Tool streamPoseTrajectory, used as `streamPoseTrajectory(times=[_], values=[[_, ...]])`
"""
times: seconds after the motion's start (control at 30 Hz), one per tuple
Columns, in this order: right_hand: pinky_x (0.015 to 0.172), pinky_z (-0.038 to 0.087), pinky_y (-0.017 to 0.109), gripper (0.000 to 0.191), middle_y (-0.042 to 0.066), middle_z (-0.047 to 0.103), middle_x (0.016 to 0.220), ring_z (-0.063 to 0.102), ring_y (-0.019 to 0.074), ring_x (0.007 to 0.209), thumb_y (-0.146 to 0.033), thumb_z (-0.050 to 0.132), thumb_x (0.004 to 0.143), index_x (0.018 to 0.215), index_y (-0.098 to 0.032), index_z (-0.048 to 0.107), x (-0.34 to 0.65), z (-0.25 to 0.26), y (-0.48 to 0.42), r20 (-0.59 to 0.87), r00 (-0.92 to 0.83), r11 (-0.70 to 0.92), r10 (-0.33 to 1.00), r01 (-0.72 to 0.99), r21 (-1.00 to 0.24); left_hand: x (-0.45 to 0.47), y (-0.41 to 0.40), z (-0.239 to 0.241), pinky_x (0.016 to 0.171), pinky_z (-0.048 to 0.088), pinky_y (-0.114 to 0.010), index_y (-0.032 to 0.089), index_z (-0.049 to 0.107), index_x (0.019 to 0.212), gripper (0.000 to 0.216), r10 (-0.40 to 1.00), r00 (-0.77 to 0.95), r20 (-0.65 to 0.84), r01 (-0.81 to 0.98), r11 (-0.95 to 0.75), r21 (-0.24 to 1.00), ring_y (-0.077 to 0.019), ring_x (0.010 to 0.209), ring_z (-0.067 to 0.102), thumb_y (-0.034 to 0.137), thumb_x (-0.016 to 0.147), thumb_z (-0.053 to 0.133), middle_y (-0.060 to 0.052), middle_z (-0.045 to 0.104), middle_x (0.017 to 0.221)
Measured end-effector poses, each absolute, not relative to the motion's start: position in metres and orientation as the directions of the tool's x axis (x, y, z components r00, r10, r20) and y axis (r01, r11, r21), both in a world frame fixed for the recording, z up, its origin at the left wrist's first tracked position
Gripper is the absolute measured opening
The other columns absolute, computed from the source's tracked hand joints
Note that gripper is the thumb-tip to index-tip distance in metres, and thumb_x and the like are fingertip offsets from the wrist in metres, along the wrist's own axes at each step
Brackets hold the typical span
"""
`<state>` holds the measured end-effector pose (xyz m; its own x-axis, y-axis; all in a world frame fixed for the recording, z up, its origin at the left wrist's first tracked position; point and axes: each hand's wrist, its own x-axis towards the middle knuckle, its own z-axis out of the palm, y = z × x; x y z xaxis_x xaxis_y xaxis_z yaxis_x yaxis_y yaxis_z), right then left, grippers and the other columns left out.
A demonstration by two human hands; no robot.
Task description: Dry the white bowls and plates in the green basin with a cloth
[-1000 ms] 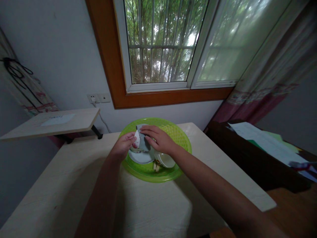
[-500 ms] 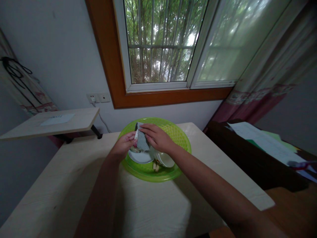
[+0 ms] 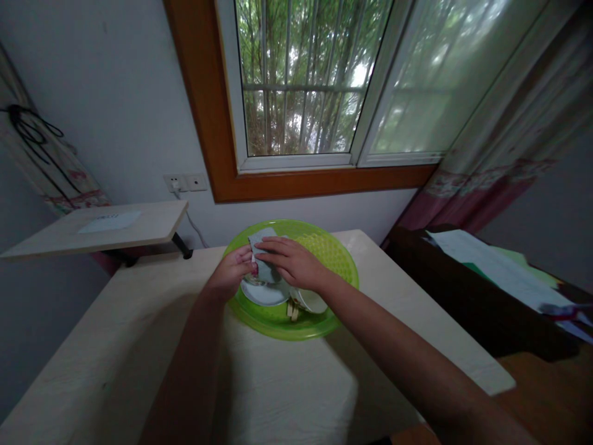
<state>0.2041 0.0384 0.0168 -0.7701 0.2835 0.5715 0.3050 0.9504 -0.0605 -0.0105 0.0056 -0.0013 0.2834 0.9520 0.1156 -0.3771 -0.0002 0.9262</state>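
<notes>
My left hand is closed on the left side of a white dish with a pink flower pattern. Most of that dish is hidden, so I cannot tell whether it is a bowl or a cup. A grey cloth lies over it, and my right hand holds the cloth against it with fingers bent across. Below both hands, a white plate rests in a round green plastic tray. Beside the plate a white bowl is tipped on its side, partly behind my right wrist. Short pale wooden pieces lie next to it.
The tray stands on a light wooden table against the wall under a window. On the left is a raised shelf with a paper label. Papers and scissors lie on a dark surface at right.
The grey cloth has shifted, its upper edge now spread further left over the dish. My right hand has slid slightly down along it. My left hand keeps its hold.
</notes>
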Motion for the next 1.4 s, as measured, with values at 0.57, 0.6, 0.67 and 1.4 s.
streamPoseTrajectory(times=[0.57,0.6,0.67,1.4], values=[[0.114,0.043,0.053,0.063,0.011,0.054,0.150,0.052,0.0245,0.135,-0.004,0.046,0.089,0.148,-0.024,0.049,0.209,0.007,0.052,0.639,-0.599,0.870,0.482,0.413,-0.270,-0.013,0.004,0.001,0.067,0.054,-0.024,0.013,0.069,0.114,0.048,0.961,0.259,0.099,-0.403,0.014,0.915,-0.0174,0.077,0.071,0.011,0.067,0.079,-0.012,0.077,0.102],[0.114,0.042,0.053,0.062,0.010,0.054,0.150,0.052,0.0240,0.136,-0.004,0.045,0.089,0.148,-0.026,0.049,0.209,0.009,0.051,0.649,-0.608,0.883,0.458,0.392,-0.256,-0.013,0.004,0.002,0.067,0.054,-0.025,0.012,0.069,0.113,0.047,0.960,0.257,0.111,-0.419,0.007,0.908,-0.0172,0.076,0.071,0.011,0.067,0.079,-0.012,0.077,0.101],[0.115,0.042,0.054,0.062,0.007,0.054,0.150,0.050,0.0229,0.138,-0.005,0.044,0.091,0.147,-0.029,0.050,0.208,0.012,0.048,0.662,-0.636,0.914,0.397,0.340,-0.221,-0.013,0.003,0.003,0.067,0.054,-0.024,0.012,0.069,0.113,0.047,0.960,0.250,0.126,-0.438,-0.004,0.899,-0.0155,0.074,0.069,0.011,0.068,0.079,-0.011,0.076,0.099],[0.118,0.040,0.049,0.072,0.008,0.051,0.154,0.047,0.0212,0.142,0.003,0.045,0.084,0.150,-0.027,0.047,0.202,0.009,0.052,0.660,-0.615,0.896,0.432,0.373,-0.239,-0.014,0.007,-0.003,0.071,0.054,-0.025,0.014,0.070,0.118,0.050,0.946,0.307,0.105,-0.388,0.024,0.921,-0.0196,0.085,0.072,0.013,0.069,0.080,-0.013,0.076,0.108]])
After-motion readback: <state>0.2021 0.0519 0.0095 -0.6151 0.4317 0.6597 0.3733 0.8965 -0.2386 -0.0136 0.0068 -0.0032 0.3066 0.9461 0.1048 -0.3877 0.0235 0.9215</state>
